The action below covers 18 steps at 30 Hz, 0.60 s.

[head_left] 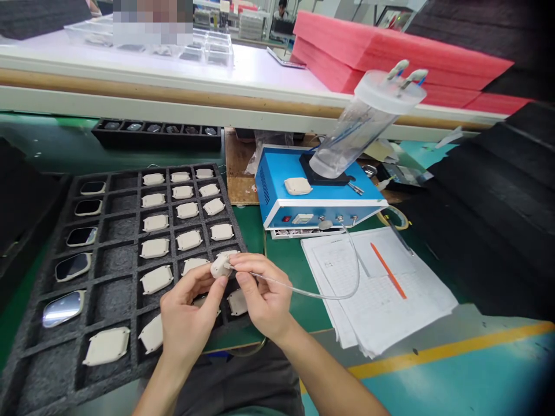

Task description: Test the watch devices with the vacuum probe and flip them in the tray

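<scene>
Above the right part of a black foam tray [115, 303], my left hand [191, 309] pinches a small cream-coloured case [220, 266]. My right hand [266, 294] closes its fingers round the end of a clear tube [312, 294] and holds that end against the case. From there the tube curves right and up to the front of a blue box [277, 167]. Rows of similar cream cases [155, 248] lie in the tray's compartments, with dark-faced ones [73, 266] down its left column. Another cream case [298, 185] rests on top of the blue box.
A clear cylinder [347, 138] stands on the blue box. Papers [347, 300] with an orange stick [388, 270] lie at the right. Red foam blocks [390, 52] and clear trays [217, 49] sit on the shelf. Black foam stacks [498, 219] are at the far right.
</scene>
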Available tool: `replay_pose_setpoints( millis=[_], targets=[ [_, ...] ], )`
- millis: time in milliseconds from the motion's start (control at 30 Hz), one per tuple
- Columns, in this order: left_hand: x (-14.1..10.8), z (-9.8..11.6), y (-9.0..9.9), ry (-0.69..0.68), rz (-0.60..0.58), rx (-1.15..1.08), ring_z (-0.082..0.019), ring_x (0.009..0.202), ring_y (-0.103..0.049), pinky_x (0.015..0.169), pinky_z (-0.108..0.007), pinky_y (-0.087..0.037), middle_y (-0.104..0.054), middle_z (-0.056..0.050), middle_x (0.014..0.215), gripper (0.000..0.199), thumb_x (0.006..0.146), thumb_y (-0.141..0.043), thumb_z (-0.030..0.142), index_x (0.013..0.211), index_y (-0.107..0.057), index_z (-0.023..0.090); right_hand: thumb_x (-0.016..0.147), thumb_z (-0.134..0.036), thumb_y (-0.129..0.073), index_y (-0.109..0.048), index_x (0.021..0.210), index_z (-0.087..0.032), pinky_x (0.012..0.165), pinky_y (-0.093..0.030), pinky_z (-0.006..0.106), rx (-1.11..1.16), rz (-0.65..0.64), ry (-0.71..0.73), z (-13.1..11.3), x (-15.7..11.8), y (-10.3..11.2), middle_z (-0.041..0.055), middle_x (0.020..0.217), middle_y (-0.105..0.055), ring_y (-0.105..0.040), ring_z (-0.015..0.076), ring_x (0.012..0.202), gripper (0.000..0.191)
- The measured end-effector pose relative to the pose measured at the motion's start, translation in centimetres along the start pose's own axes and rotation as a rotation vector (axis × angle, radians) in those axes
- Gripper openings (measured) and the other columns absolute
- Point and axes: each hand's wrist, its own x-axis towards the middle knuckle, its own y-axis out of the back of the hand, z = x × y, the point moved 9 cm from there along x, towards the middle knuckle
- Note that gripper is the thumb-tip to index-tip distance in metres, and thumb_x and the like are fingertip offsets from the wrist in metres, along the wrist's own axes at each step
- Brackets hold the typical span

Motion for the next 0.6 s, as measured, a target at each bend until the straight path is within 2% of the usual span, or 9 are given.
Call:
replay_pose_setpoints(
  millis=[600],
  targets=[
    [0.04, 0.13, 0.08, 0.008, 0.020, 0.009, -0.016, 0.072, -0.079, 0.071, -0.021, -0.066, -0.083, -0.003, 0.086, 0.015, 0.081, -0.081, 0.022, 0.095, -0.080, 0.019, 0.095, -0.011, -0.065, -0.077, 0.102, -0.024, 0.092, -0.066, 0.038, 0.055, -0.012, -0.041, 0.60, -0.43, -0.14, 0.0064, 0.101, -0.081, -0.079, 0.0202, 0.097, 0.019]
  ],
)
